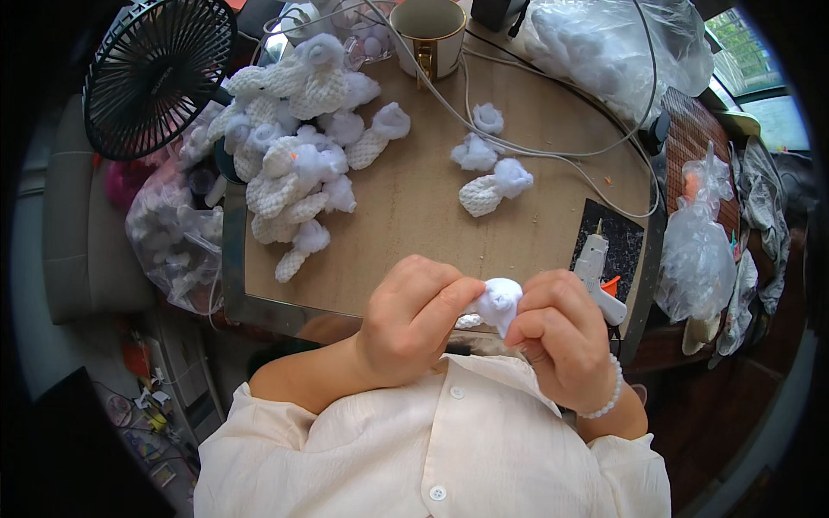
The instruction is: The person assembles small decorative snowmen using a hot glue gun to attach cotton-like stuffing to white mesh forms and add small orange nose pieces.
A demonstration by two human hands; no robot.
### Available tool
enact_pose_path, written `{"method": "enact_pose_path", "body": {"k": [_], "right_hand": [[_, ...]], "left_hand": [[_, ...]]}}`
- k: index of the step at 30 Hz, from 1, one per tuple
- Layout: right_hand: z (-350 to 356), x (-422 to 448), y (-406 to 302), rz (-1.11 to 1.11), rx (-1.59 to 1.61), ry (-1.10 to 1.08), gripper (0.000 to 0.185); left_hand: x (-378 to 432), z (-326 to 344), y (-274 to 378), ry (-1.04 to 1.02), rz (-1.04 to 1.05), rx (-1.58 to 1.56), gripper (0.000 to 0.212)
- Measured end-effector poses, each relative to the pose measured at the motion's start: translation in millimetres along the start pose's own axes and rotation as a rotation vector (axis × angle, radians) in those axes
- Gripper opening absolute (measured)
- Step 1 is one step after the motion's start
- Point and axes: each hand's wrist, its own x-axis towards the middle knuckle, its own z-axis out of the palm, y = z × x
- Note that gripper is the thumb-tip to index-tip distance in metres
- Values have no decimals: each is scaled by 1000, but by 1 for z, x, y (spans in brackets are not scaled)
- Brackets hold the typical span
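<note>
Both my hands are raised over the near edge of the table, gripping a white tuft of fibre stuffing [502,299] between them. My left hand [411,317] pinches its left side with thumb and forefinger. On the other side, the fingertips of my right hand [562,337] hold its right and lower edge. Below the tuft a bit of white crocheted yarn [469,321] shows; the fingers hide the rest. Farther up the table lie a crocheted piece with a fluffy end [480,195] and loose white tufts [476,153].
Crocheted pieces with fluffy ends [285,175] are heaped at the left, near a black fan [162,78]. A hot glue gun [592,262] rests on a dark pad [625,236] at right. White cables [563,155] loop past a mug [443,61]. Plastic bags [615,52] stand behind.
</note>
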Motion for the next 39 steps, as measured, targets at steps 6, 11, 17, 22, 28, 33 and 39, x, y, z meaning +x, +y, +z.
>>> {"method": "enact_pose_path", "body": {"k": [6,11,17,22,28,33,39], "right_hand": [[8,1,0,-28,-267,167,20],[7,5,8,-85,-443,142,21],[7,9,12,-28,-401,154,20],[6,18,15,-32,-357,131,21],[5,19,15,-19,-276,118,19],[1,20,15,128,40,38,17],[-12,19,20,380,220,-135,21]], "left_hand": [[1,-1,-2,-17,74,72,30],[1,-4,-2,-15,100,104,32],[-1,-4,0,-41,-33,15,30],[-1,-2,3,-40,-181,-132,35],[1,-7,5,-52,-181,-127,33],[-1,-5,3,-74,-116,-183,35],[-4,-5,0,-80,-55,-170,39]]}}
